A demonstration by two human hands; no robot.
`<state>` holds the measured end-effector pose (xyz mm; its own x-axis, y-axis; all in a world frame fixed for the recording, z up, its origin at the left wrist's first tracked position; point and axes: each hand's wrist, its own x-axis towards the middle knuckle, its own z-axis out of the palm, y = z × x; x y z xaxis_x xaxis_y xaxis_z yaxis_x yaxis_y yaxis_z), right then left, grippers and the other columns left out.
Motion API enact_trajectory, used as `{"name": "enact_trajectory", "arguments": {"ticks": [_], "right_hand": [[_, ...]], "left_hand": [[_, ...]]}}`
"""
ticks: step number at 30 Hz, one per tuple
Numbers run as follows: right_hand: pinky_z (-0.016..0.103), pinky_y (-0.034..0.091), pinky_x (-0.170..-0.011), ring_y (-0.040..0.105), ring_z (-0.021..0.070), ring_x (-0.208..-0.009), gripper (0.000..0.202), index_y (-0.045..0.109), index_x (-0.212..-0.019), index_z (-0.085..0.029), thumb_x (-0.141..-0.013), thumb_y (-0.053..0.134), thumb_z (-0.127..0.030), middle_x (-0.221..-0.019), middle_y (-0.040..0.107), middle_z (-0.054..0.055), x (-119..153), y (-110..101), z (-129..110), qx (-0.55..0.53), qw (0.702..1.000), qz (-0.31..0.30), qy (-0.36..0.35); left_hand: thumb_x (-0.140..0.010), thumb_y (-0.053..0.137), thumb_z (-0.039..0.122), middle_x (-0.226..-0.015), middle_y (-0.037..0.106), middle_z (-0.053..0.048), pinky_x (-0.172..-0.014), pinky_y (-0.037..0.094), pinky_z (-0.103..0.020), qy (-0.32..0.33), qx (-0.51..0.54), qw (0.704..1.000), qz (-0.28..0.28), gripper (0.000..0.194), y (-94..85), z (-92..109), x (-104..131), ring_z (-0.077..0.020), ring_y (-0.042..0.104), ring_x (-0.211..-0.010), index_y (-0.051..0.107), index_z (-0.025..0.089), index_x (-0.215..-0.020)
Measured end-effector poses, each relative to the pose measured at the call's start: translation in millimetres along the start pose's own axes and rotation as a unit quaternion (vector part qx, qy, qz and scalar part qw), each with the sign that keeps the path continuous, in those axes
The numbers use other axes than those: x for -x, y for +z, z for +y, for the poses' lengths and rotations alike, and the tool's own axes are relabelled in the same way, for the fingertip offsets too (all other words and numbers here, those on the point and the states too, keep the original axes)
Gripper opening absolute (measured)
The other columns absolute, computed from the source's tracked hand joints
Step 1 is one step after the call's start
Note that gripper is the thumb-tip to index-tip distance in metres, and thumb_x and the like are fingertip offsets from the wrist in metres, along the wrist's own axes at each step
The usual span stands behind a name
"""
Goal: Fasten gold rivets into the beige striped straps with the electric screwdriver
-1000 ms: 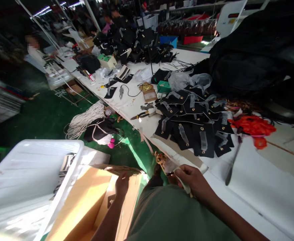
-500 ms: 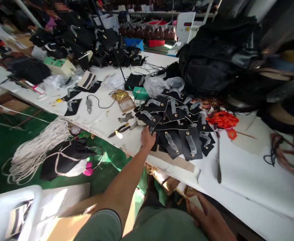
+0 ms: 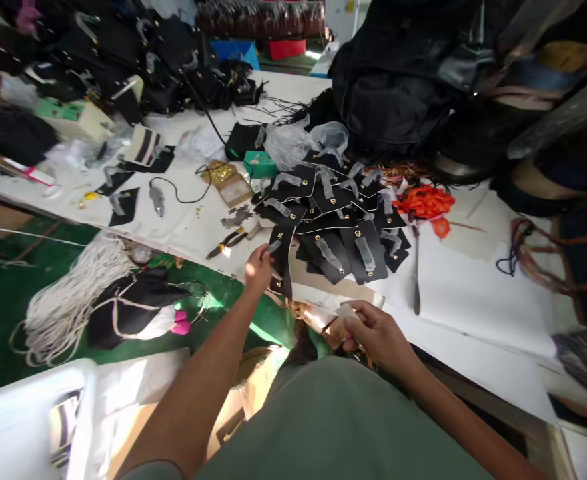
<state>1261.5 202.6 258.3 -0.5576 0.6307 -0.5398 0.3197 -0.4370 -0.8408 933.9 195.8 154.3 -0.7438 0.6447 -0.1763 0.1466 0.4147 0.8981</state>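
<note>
My left hand [image 3: 259,268] grips the left edge of a black panel [image 3: 282,257] with a plastic-wrapped strap and gold hardware, at the table's front edge. My right hand [image 3: 372,331] is closed in a pinch on a small pale piece [image 3: 346,312], just in front of the table edge. What the pale piece is cannot be made out. Behind both hands lies a pile of similar black panels [image 3: 328,250] with wrapped straps. Left of the pile are pliers [image 3: 227,243] and a small box of gold pieces [image 3: 228,180].
A metal tool [image 3: 416,280] lies right of the pile, near orange material [image 3: 426,202]. A large black bag [image 3: 393,87] stands behind. At left, a white cord bundle [image 3: 76,297] hangs below table height, above a white bin [image 3: 28,413].
My left hand has drawn one black panel leftward from the pile's front. My right hand has risen from below the table edge toward it, still with the pale piece. The view has shifted.
</note>
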Motion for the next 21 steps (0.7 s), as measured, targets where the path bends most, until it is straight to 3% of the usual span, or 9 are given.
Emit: {"name": "enact_trajectory", "arguments": {"ticks": [2,3,6,8,11,14,16,18,21], "right_hand": [[0.032,0.054,-0.060,0.069,0.0201,-0.061,0.058,0.063,-0.135,-0.024,-0.089,0.069,-0.058,-0.071,0.071,-0.002,-6.2,0.3,-2.6,-0.011,1.000,-0.023,-0.012],[0.033,0.054,-0.061,0.069,0.0205,-0.061,0.057,0.065,-0.134,-0.024,-0.089,0.069,-0.059,-0.070,0.071,-0.002,-8.5,0.5,-4.8,-0.013,0.999,-0.034,-0.021],[0.035,0.056,-0.072,0.071,0.0222,-0.074,0.040,0.076,-0.104,-0.023,-0.091,0.068,-0.060,-0.079,0.074,0.003,-12.3,2.6,-14.4,0.007,0.995,-0.065,-0.071],[0.037,0.055,-0.086,0.072,0.0250,-0.094,0.036,0.076,-0.087,-0.023,-0.090,0.070,-0.059,-0.103,0.077,0.007,-14.1,5.9,-20.8,0.033,0.989,-0.069,-0.123],[0.041,0.047,-0.105,0.064,0.0296,-0.124,0.038,0.073,-0.076,-0.022,-0.087,0.074,-0.058,-0.142,0.065,0.009,-20.1,14.0,-25.7,0.029,0.983,-0.072,-0.165],[0.043,0.041,-0.112,0.057,0.0306,-0.136,0.038,0.073,-0.078,-0.022,-0.086,0.076,-0.059,-0.154,0.056,0.008,-31.8,23.3,-24.9,-0.019,0.983,-0.097,-0.157],[0.043,0.043,-0.110,0.059,0.0303,-0.133,0.038,0.075,-0.080,-0.022,-0.084,0.077,-0.060,-0.153,0.058,0.009,-41.0,27.9,-23.4,-0.044,0.981,-0.110,-0.151],[0.039,0.049,-0.098,0.067,0.0282,-0.117,0.038,0.074,-0.080,-0.022,-0.081,0.079,-0.060,-0.140,0.067,0.010,-48.5,30.0,-22.8,-0.066,0.981,-0.117,-0.139],[0.031,0.048,-0.069,0.065,0.0187,-0.076,0.040,0.073,-0.080,-0.021,-0.078,0.082,-0.060,-0.095,0.076,0.006,-53.3,28.4,-23.3,-0.082,0.981,-0.141,-0.108]], "left_hand": [[-0.094,0.061,0.038,-0.100,0.076,-0.008,-0.081,0.058,-0.034,-0.023,0.075,0.997,0.008,0.039,-18.4,2.1,27.8,-0.0223,0.072,-0.089,0.068,0.018,-0.127],[-0.092,0.064,0.042,-0.099,0.076,-0.008,-0.078,0.059,-0.035,-0.036,0.114,0.993,0.009,0.041,-25.8,3.6,42.8,-0.0225,0.073,-0.089,0.069,0.017,-0.124],[-0.084,0.073,0.052,-0.098,0.076,-0.009,-0.069,0.059,-0.033,-0.076,0.220,0.972,0.002,0.050,-38.3,9.1,90.1,-0.0206,0.072,-0.080,0.070,0.017,-0.119],[-0.078,0.079,0.055,-0.091,0.076,-0.007,-0.062,0.056,-0.029,-0.094,0.269,0.959,-0.004,0.055,-38.4,13.9,120.8,-0.0178,0.070,-0.072,0.071,0.016,-0.116],[-0.074,0.086,0.052,-0.089,0.076,-0.005,-0.063,0.055,-0.027,-0.121,0.350,0.929,-0.019,0.055,-29.5,24.1,160.0,-0.0156,0.069,-0.069,0.072,0.017,-0.114],[-0.073,0.090,0.040,-0.095,0.078,-0.005,-0.072,0.057,-0.027,-0.151,0.459,0.875,-0.036,0.049,-19.4,38.2,187.2,-0.0169,0.072,-0.078,0.073,0.017,-0.112],[-0.073,0.091,0.035,-0.094,0.079,-0.005,-0.073,0.058,-0.027,-0.153,0.490,0.857,-0.043,0.045,-16.3,47.9,198.6,-0.0173,0.073,-0.078,0.073,0.017,-0.110],[-0.073,0.090,0.034,-0.088,0.079,-0.005,-0.069,0.058,-0.028,-0.152,0.488,0.858,-0.054,0.043,-16.1,56.3,206.0,-0.0177,0.072,-0.072,0.074,0.017,-0.110],[-0.073,0.089,0.035,-0.084,0.078,-0.004,-0.069,0.059,-0.031,-0.148,0.467,0.870,-0.059,0.045,-16.4,66.1,213.1,-0.0203,0.073,-0.071,0.074,0.017,-0.113]]}}
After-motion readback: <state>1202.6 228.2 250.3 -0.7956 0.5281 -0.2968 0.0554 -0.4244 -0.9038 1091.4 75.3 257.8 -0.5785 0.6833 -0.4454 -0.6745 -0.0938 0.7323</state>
